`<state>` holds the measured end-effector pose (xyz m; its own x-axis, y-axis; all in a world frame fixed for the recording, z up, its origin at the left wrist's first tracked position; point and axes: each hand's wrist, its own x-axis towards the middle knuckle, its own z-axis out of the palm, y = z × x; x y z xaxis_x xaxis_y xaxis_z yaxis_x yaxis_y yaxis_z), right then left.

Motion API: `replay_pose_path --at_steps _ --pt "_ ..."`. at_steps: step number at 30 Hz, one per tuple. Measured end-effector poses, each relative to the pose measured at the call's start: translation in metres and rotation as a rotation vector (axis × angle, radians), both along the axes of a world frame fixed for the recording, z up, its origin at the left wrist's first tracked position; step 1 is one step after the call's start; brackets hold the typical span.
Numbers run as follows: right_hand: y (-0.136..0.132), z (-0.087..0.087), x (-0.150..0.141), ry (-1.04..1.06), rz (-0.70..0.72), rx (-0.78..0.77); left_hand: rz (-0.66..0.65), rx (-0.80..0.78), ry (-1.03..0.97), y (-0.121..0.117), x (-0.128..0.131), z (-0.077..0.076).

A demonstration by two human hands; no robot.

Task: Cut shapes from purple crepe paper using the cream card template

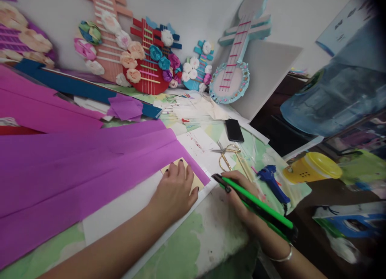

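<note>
Purple paper (99, 166) spans the surface (177, 247), partly over white board (120, 214). L hand (173, 190), spread flat, presses yellowish card (199, 182) by its edge, prob. to stop slipping. R hand (241, 210) grips green cutter (261, 206), tip near card, prob. for control; scissors (223, 151) lie beyond.

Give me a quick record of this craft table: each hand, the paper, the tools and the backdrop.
left hand: pressing on yellow card; hand at
right hand: holding green utility knife; hand at
paper: purple sheet beside the card
tools: gold-handled scissors, blue glue gun
nearby: black phone-like slab, yellow cup
backdrop: decorated instrument shapes
</note>
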<state>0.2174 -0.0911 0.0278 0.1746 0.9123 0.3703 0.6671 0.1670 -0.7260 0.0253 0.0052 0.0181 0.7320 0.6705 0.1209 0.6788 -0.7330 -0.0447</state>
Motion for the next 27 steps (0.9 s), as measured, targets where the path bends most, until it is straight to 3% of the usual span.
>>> replay_pose_path --at_steps 3,6,9,12,15,18,27 --pt "0.018 0.005 0.000 0.202 -0.054 0.100 0.008 -0.022 -0.011 -0.001 0.001 -0.001" --pt "0.045 0.023 -0.006 0.439 0.052 0.168 0.043 -0.037 -0.056 -0.003 0.001 -0.004" --pt "0.077 0.043 -0.016 0.523 0.142 0.104 0.060 -0.065 -0.084 -0.005 0.000 -0.004" --pt "0.111 0.049 -0.027 0.689 0.318 -0.046 0.053 -0.090 -0.091 -0.004 0.001 -0.003" --pt "0.140 0.039 -0.038 0.968 0.470 -0.274 0.052 -0.110 -0.100 -0.003 0.001 -0.003" --pt "0.156 0.023 -0.045 1.065 0.564 -0.434 0.057 -0.104 -0.130 -0.003 0.001 -0.005" --pt "0.157 -0.005 -0.048 0.997 0.484 -0.459 0.058 0.030 -0.205 -0.003 0.002 -0.012"
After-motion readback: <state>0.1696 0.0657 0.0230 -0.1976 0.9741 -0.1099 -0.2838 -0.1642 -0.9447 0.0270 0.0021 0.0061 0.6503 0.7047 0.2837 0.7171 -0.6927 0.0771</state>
